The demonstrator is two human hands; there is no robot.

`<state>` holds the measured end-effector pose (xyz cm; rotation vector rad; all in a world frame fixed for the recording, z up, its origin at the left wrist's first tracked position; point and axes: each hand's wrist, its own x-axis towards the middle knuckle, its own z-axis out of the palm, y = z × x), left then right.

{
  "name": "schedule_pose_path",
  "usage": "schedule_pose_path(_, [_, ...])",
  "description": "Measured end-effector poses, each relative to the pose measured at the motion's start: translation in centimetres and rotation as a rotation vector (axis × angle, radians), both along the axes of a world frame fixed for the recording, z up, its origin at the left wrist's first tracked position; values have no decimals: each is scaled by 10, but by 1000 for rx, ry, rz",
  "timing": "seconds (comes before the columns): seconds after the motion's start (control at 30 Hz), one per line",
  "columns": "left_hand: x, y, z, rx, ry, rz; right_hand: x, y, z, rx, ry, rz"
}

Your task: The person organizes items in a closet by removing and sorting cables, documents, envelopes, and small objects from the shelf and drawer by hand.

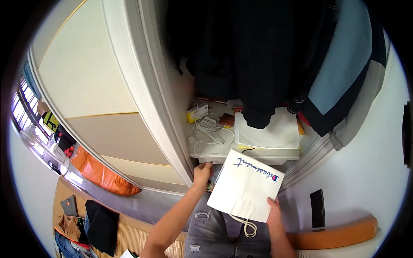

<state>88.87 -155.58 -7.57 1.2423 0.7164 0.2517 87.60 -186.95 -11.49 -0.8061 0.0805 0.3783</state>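
Observation:
A white paper bag (pixel 246 185) with blue lettering, a red and blue logo and cream cord handles (pixel 247 225) is tilted in front of the wardrobe. My right hand (pixel 274 210) grips its lower right edge, thumb on the front face. My left hand (pixel 202 173) is closed, fingers curled at the left side of what looks like a pulled-out drawer (pixel 214 175) below the shelf. Most of that drawer and its contents lie hidden behind the bag.
On the wardrobe shelf (pixel 202 148) lie a power strip (pixel 208 124) with tangled cables, a yellow and white box (pixel 197 113) and a white flat item (pixel 269 133). Dark clothes (pixel 262 56) hang above. A sliding door (pixel 92 81) stands left; folded clothes (pixel 101 225) lie lower left.

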Motion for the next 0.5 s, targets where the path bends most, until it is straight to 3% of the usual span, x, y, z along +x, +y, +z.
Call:
schedule_pose_path(0.1, [-55, -28, 60, -522, -42, -261, -11, 6, 12, -23, -19, 27])
schedule_pose_path(0.17, [-93, -25, 48, -458, -115, -331, -20, 11, 20, -74, -46, 114])
schedule_pose_path(0.23, [-125, -17, 42, 55, -96, -372, -34, 20, 18, -108, -57, 204])
schedule_pose_path(0.4, [-228, 22, 18, -116, -45, -82, -47, 49, 10, -280, -260, 611])
schedule_pose_path(0.5, [-305, 55, 3, -157, 5, 75, -35, 74, 42, -217, -160, 700])
